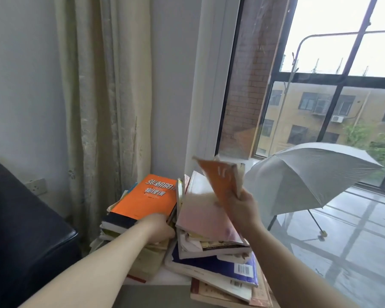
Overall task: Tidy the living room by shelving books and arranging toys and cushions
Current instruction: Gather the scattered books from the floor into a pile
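Head-cam view, looking down at two piles of books in a corner by a big window. The curtain-side stack (120,223) is sitting on a white ledge (173,279), topped w/ an orange book (147,196) carrying white Chinese lettering; the window-side stack (216,261) is sitting just beside it on the right of the pic, messier, w/ its lower books overhanging the ledge's front edge; a pale pink book (202,211) is lying tilted on top of it.

The left hand (158,226) is reaching in from bottom left, resting at the near corner of the orange book, right at the gap betw. the two stacks; its fingers are tucked down out of sight there, so can't tell whether it's gripping anything.

The right hand (242,210) is coming in from bottom right & holding a thin orange booklet (220,178) up in the air above the window-side stack; fingers & thumb are wrapped round its lower end; the booklet is tilted, motion-blurred, pale pages showing at its right edge.

A beige curtain (107,96) is hanging behind the curtain-side stack, against a pale wall; a wall socket (37,186) is sitting low on that wall; a dark padded seat (20,230) is filling the bottom-left corner. An open grey umbrella (309,176) is standing on the tiled floor at right, handle end touching the tiles; the black-framed window (333,83) is showing yellowish bldgs & green trees outside.
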Motion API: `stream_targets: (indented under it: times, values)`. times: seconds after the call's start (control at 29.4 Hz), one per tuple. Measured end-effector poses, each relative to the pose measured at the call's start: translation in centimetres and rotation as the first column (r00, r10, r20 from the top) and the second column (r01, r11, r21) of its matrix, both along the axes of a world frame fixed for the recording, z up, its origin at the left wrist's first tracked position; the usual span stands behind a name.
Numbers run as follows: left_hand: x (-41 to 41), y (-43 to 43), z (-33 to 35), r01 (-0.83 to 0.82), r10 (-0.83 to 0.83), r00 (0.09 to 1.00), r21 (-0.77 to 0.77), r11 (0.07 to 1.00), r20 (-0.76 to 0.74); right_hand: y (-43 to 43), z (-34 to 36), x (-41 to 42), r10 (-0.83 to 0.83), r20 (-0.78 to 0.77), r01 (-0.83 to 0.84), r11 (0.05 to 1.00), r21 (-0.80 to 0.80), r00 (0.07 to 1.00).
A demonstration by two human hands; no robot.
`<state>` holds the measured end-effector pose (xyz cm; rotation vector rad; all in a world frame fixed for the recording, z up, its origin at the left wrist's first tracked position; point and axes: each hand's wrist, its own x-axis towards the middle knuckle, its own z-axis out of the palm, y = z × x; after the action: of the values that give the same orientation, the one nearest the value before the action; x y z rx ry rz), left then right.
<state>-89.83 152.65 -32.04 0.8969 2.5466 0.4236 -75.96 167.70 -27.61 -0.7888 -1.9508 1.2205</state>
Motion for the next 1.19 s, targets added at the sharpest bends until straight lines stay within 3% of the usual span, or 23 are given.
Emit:
stream_targets:
  times: [0.07, 0.14, 0.2, 0.24, 0.31, 0.37, 0.41, 0.48, 0.58, 0.68, 0.75, 0.82, 0.85, 0.92, 0.95, 1.09, 1.19]
  values:
    - [0.0, -0.2, 0.3, 0.002, -0.011, 0.993, 0.074, 0.997, 0.117, -0.4, 1.6, -0.8, -0.021, -0.244, -0.021, 0.986, -0.168, 0.969]
    - [0.3, -0.4, 0.9, -0.124, 0.049, 0.959, 0.256, 0.959, 0.278, -1.4, 3.2, -1.7, -0.013, -0.454, -0.152, 0.933, -0.325, 0.891]
    - [1.1, -0.5, 2.0, -0.353, 0.113, 0.88, 0.476, 0.806, 0.461, -2.6, 4.4, -2.7, -0.006, -0.622, -0.352, 0.82, -0.451, 0.783]
    - [1.6, -0.3, 2.6, -0.407, 0.041, 0.83, 0.552, 0.728, 0.557, -3.4, 4.8, -2.9, -0.014, -0.68, -0.44, 0.752, -0.491, 0.733]
    - [2.4, 0.1, 4.1, -0.54, -0.231, 0.671, 0.678, 0.499, 0.705, -4.7, 5.1, -3.8, -0.029, -0.72, -0.535, 0.648, -0.542, 0.694]
    - [2.7, -0.1, 5.7, -0.732, -0.403, 0.545, 0.651, 0.198, 0.736, -5.7, 4.8, -4.1, 0.028, -0.691, -0.55, 0.629, -0.549, 0.722]
    - [2.4, -0.4, 6.2, -0.769, -0.385, 0.554, 0.631, 0.105, 0.738, -6.1, 4.5, -4.2, 0.091, -0.647, -0.537, 0.65, -0.537, 0.757]
    - [1.6, -1.3, 6.8, -0.767, -0.215, 0.617, 0.64, 0.052, 0.757, -6.3, 3.5, -3.9, 0.234, -0.477, -0.477, 0.728, -0.491, 0.847]
    - [0.2, -3.0, 7.1, -0.664, 0.09, 0.748, 0.744, 0.078, 0.658, -6.1, 1.7, -3.2, 0.343, -0.242, -0.412, 0.833, -0.369, 0.908]
    - [-1.5, -4.6, 6.1, -0.607, 0.268, 0.786, 0.777, 0.165, 0.557, -5.3, 0.7, -2.5, 0.371, -0.235, -0.432, 0.845, -0.317, 0.898]
    - [-2.9, -5.8, 4.4, -0.591, 0.413, 0.797, 0.71, 0.382, 0.441, -4.6, -0.2, -2.6, 0.422, -0.109, -0.435, 0.856, -0.28, 0.9]
    - [-3.6, -6.6, 2.1, -0.535, 0.441, 0.845, 0.516, 0.669, 0.303, -4.1, -1.8, -3.0, 0.45, 0.147, -0.404, 0.876, -0.265, 0.881]
    - [-3.4, -6.9, 1.2, -0.508, 0.436, 0.861, 0.419, 0.753, 0.262, -4.0, -3.0, -3.3, 0.447, 0.312, -0.398, 0.893, -0.211, 0.838]
    - [-3.4, -7.0, -0.4, -0.525, 0.469, 0.85, 0.325, 0.787, 0.24, -3.6, -5.1, -4.2, 0.351, 0.588, -0.423, 0.906, -0.016, 0.729]
    - [-3.6, -6.8, -0.9, -0.54, 0.486, 0.841, 0.327, 0.775, 0.238, -3.5, -5.5, -4.5, 0.284, 0.651, -0.426, 0.902, 0.067, 0.704]
    - [-4.1, -6.5, -1.4, -0.553, 0.494, 0.832, 0.312, 0.773, 0.252, -3.4, -5.7, -5.2, 0.179, 0.69, -0.434, 0.876, 0.213, 0.701]
    - [-4.0, -6.6, -1.4, -0.544, 0.497, 0.839, 0.323, 0.774, 0.222, -3.3, -6.2, -5.3, 0.176, 0.653, -0.396, 0.895, 0.205, 0.737]
